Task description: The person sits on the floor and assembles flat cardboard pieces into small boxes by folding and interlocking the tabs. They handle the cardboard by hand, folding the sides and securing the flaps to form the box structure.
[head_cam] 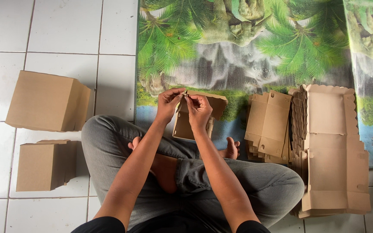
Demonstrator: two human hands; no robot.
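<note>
Cardboard box (pixel 193 118), half-folded, sits at frame centre above your crossed legs, its long axis running up and down the frame, open side toward you. Your left hand (pixel 168 103) and right hand (pixel 198 110) both pinch its top flap, fingers closed on the thin brown board. Beneath lies a glossy palm-print mat (pixel 247 47) on white floor tiles (pixel 65 30). Flat scalloped blanks (pixel 329 146) are stacked at right; two finished boxes (pixel 46 101) stand at left.

I'm in grey trousers (pixel 255 181) and a black top with short sleeves (pixel 104 225), forearms and feet (pixel 232 149) bare.
</note>
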